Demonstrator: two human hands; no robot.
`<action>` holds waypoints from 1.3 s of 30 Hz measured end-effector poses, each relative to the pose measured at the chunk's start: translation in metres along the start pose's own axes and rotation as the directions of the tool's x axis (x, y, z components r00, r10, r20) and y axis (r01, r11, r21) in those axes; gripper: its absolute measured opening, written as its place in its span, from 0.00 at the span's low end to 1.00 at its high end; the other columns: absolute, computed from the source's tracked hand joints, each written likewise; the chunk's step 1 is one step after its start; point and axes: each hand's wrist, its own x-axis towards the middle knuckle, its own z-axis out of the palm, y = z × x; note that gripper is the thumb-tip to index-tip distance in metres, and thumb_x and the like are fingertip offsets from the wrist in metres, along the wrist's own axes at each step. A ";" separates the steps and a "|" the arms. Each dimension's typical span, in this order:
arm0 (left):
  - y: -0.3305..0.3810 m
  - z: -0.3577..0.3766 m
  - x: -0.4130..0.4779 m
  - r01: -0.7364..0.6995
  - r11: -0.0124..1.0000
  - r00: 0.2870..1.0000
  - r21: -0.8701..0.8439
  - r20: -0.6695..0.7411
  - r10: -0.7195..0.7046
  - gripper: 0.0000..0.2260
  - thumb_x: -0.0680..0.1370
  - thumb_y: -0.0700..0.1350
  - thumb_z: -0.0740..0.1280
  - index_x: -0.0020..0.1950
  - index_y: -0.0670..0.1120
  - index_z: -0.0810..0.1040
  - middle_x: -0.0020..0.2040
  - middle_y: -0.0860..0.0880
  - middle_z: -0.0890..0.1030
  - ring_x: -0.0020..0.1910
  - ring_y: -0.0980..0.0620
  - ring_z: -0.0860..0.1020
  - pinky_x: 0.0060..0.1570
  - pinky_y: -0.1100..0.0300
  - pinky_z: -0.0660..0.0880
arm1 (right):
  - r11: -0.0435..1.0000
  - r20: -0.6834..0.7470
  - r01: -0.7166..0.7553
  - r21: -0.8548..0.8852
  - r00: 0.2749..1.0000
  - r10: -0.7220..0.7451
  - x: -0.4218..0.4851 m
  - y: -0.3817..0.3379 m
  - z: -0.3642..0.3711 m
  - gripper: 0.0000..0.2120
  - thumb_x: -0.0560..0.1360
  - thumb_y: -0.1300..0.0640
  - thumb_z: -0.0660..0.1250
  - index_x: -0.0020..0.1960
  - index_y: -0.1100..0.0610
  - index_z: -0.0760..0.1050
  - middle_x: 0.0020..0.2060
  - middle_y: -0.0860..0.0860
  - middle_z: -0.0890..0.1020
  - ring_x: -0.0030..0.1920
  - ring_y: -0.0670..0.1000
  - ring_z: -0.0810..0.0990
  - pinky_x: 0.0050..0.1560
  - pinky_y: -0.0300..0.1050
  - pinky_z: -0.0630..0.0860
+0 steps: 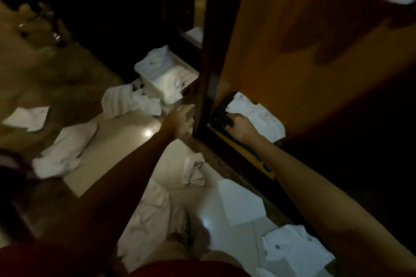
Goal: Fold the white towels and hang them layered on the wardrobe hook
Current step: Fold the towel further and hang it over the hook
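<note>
We can read no words, numbers or brand names anywhere; everything is dim and blurred. We do see small dark marks on the floor towel (297,252) at lower right and one on the basket towel (155,63), but they are too small to make out. The yellow strip (247,155) low on the wardrobe (292,40) carries blue spots, and we cannot tell whether they are letters or signs.

Dim rm, glossy pale tile floor (135,128), orange wood door (304,40), dark frame (203,63)
</note>
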 end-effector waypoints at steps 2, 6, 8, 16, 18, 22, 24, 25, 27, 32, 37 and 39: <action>-0.052 -0.001 -0.026 0.156 0.985 0.987 -0.079 -0.024 -0.158 0.21 0.79 0.40 0.66 0.72 0.42 0.71 0.68 0.40 0.75 0.67 0.42 0.73 0.65 0.54 0.67 | 0.998 0.107 0.063 -0.032 0.993 -0.059 0.022 -0.033 0.039 0.21 0.81 0.57 0.62 0.72 0.61 0.69 0.66 0.63 0.74 0.63 0.64 0.74 0.61 0.56 0.73; -0.140 -0.002 -0.078 0.404 0.888 0.897 -0.220 -0.096 -0.432 0.21 0.80 0.44 0.65 0.74 0.45 0.70 0.72 0.44 0.72 0.71 0.45 0.70 0.69 0.54 0.65 | 0.983 0.262 0.149 -0.104 0.958 -0.118 0.056 -0.087 0.113 0.20 0.80 0.57 0.62 0.70 0.64 0.70 0.63 0.64 0.76 0.63 0.65 0.75 0.61 0.56 0.74; -0.176 0.001 -0.108 0.488 0.834 0.842 -0.258 -0.111 -0.528 0.21 0.80 0.44 0.65 0.74 0.44 0.70 0.72 0.43 0.72 0.71 0.44 0.69 0.70 0.55 0.64 | 0.966 0.346 0.202 -0.161 0.928 -0.136 0.071 -0.107 0.147 0.22 0.81 0.54 0.63 0.71 0.63 0.68 0.64 0.62 0.75 0.64 0.62 0.74 0.62 0.52 0.74; -0.293 0.044 -0.187 0.724 0.587 0.604 -0.363 -0.078 -0.793 0.22 0.81 0.46 0.65 0.74 0.42 0.68 0.72 0.41 0.71 0.70 0.43 0.69 0.69 0.53 0.63 | 0.919 0.614 0.346 -0.190 0.772 -0.163 0.139 -0.158 0.283 0.28 0.81 0.52 0.63 0.78 0.58 0.59 0.75 0.59 0.64 0.74 0.60 0.63 0.72 0.55 0.63; -0.327 0.062 -0.188 0.751 0.543 0.564 -0.377 -0.062 -0.823 0.22 0.81 0.47 0.64 0.74 0.43 0.68 0.72 0.42 0.70 0.71 0.43 0.68 0.69 0.52 0.63 | 0.904 0.643 0.383 -0.190 0.744 -0.180 0.164 -0.163 0.322 0.28 0.81 0.52 0.63 0.78 0.58 0.59 0.75 0.59 0.65 0.74 0.60 0.64 0.72 0.54 0.63; -0.410 0.108 -0.167 0.780 0.507 0.530 -0.366 -0.043 -0.847 0.22 0.82 0.48 0.62 0.75 0.43 0.67 0.72 0.42 0.70 0.71 0.42 0.68 0.69 0.51 0.62 | 0.883 0.650 0.425 -0.197 0.731 -0.207 0.229 -0.155 0.411 0.27 0.81 0.53 0.63 0.77 0.59 0.60 0.73 0.60 0.67 0.72 0.61 0.66 0.70 0.52 0.64; -0.457 0.137 -0.150 0.789 0.505 0.527 -0.350 -0.038 -0.849 0.22 0.82 0.49 0.62 0.74 0.44 0.67 0.71 0.42 0.71 0.70 0.41 0.68 0.69 0.50 0.64 | 0.875 0.642 0.440 -0.201 0.734 -0.222 0.265 -0.143 0.459 0.27 0.81 0.54 0.64 0.76 0.60 0.61 0.73 0.61 0.68 0.72 0.61 0.66 0.69 0.53 0.64; -0.479 0.152 -0.141 0.786 0.509 0.533 -0.350 -0.032 -0.845 0.22 0.82 0.49 0.62 0.74 0.44 0.68 0.70 0.42 0.72 0.69 0.40 0.69 0.69 0.49 0.65 | 0.873 0.638 0.443 -0.203 0.737 -0.225 0.282 -0.135 0.483 0.27 0.80 0.54 0.64 0.76 0.60 0.62 0.72 0.61 0.68 0.72 0.61 0.66 0.69 0.53 0.64; -0.524 0.187 -0.122 0.779 0.520 0.548 -0.351 -0.025 -0.836 0.22 0.81 0.49 0.62 0.74 0.45 0.67 0.71 0.43 0.72 0.70 0.41 0.68 0.68 0.47 0.66 | 0.862 0.633 0.456 -0.221 0.739 -0.228 0.317 -0.114 0.530 0.26 0.80 0.55 0.64 0.76 0.61 0.62 0.72 0.61 0.69 0.71 0.62 0.67 0.69 0.54 0.65; -0.637 0.274 -0.078 0.796 0.487 0.513 -0.361 -0.027 -0.858 0.23 0.82 0.50 0.62 0.76 0.46 0.64 0.73 0.42 0.68 0.72 0.41 0.65 0.69 0.49 0.65 | 0.871 0.593 0.450 -0.198 0.762 -0.260 0.399 -0.069 0.639 0.25 0.81 0.55 0.64 0.75 0.61 0.64 0.70 0.62 0.71 0.69 0.62 0.69 0.68 0.56 0.68; -0.742 0.336 -0.038 0.810 0.317 0.281 -0.493 -0.147 -0.948 0.26 0.81 0.54 0.62 0.75 0.41 0.64 0.71 0.38 0.69 0.70 0.38 0.68 0.68 0.49 0.66 | 0.919 0.487 0.390 -0.066 0.816 -0.311 0.458 -0.036 0.724 0.26 0.81 0.60 0.62 0.77 0.56 0.62 0.74 0.57 0.68 0.71 0.58 0.69 0.68 0.51 0.67; -0.772 0.357 -0.031 0.805 0.241 0.195 -0.543 -0.141 -0.971 0.30 0.80 0.56 0.63 0.76 0.40 0.61 0.73 0.37 0.67 0.71 0.38 0.66 0.69 0.48 0.65 | 0.913 0.452 0.408 -0.015 0.817 -0.358 0.475 -0.029 0.749 0.28 0.80 0.62 0.62 0.78 0.55 0.60 0.75 0.55 0.66 0.72 0.57 0.68 0.68 0.50 0.66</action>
